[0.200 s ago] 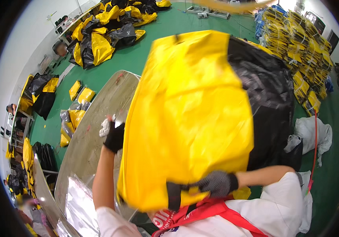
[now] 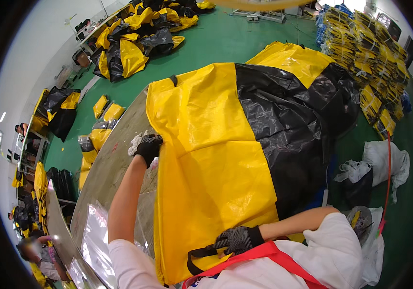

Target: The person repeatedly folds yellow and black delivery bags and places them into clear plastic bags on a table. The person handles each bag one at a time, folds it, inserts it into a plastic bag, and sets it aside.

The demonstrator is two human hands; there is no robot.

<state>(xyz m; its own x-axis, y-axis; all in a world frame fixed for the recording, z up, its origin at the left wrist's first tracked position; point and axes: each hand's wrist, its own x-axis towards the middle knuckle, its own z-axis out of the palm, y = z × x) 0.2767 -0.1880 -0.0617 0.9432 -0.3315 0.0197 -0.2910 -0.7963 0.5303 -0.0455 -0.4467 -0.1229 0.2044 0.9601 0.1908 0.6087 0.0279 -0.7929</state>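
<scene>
A large yellow and black plastic-fabric bag (image 2: 206, 159) lies spread over the table in front of me, its yellow part on the left and its black part to the right. My left hand (image 2: 148, 148), in a black glove, grips the bag's left edge with curled fingers. A crumpled white scrap (image 2: 138, 142) sits against that hand. Low on the yellow part rests my right hand (image 2: 237, 239), in a grey-black glove. Its fingers stretch left, laid over the fabric beside a black strap loop (image 2: 196, 260).
The wooden table (image 2: 105, 178) carries clear plastic sheets (image 2: 95, 241). Folded yellow packs (image 2: 101, 137) lie on the green floor beyond. Tied bundles (image 2: 365, 53) are stacked at far right, with white sacks (image 2: 384, 161) nearer. A co-worker (image 2: 42, 255) is at lower left.
The bag has come down from a raised, tilted position and now lies flatter, showing more black and another yellow part behind. My right hand has moved lower and left, from gripping the strap.
</scene>
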